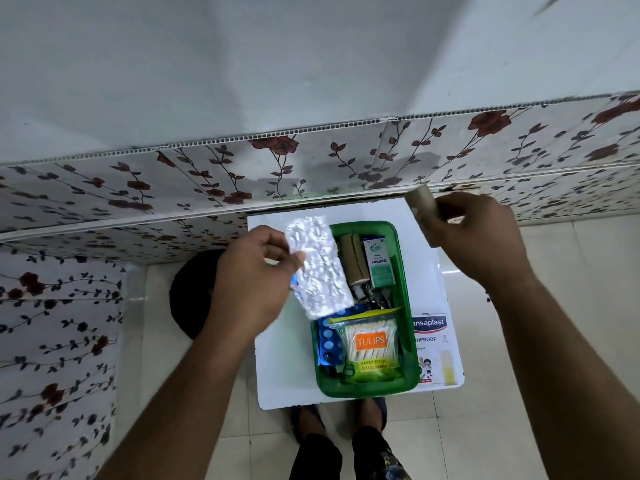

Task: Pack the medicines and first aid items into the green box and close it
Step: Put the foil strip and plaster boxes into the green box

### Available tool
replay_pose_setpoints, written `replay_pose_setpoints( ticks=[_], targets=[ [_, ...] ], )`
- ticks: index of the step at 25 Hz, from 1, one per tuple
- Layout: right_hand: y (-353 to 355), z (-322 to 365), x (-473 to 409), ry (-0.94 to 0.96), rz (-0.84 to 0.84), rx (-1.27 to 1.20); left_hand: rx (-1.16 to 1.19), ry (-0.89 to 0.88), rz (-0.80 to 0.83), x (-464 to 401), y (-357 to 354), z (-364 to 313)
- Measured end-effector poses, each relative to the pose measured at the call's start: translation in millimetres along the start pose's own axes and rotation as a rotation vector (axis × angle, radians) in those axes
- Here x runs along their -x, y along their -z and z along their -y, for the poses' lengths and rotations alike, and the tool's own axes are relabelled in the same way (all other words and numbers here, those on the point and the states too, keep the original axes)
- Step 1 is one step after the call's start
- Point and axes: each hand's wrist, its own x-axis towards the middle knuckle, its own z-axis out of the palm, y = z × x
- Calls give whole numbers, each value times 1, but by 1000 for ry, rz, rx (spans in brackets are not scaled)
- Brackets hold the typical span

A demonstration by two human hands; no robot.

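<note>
Silver foil pill strip [318, 263] is pinched in the left hand [254, 282], just over the green box [410, 327] on the white board [277, 375]. The right hand [474, 237] grips a tan roll [420, 202] — maybe a bandage. Packing is midway — next, lower both in.

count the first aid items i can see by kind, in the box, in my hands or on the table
beige bandage rolls: 2, second
foil tablet strips: 2, silver, blue
teal eye drop carton: 1
cotton swab pack: 1
white plaster packet: 1
total: 7
</note>
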Motion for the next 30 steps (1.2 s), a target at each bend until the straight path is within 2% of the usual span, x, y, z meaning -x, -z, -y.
replay_pose_setpoints(
  ticks=[2,4,8,13,16,19,22,25,30],
  targets=[
    [5,2,16,-41,23,-108,-108,-16,69,3,-21,-5],
    [5,-1,25,-76,67,-176,-237,-51,62,0,-39,-4],
    [1,-4,33,-114,105,-250,-394,-194,-41,-3,-56,-1],
    [-3,0,43,-179,132,-237,-729,-454,-184,5,-51,12],
    [-12,9,49,-178,147,-203,-939,-558,35,1,-51,22],
    [-29,21,51,-140,143,-56,-1169,-505,135,-9,-55,30],
    [-38,33,54,-33,78,173,-1176,-410,144,-17,-50,34],
    [-42,38,55,104,77,307,-1110,-420,139,-17,-49,31],
    [-49,36,56,75,53,340,-1042,-501,140,-15,-61,30]
  ],
)
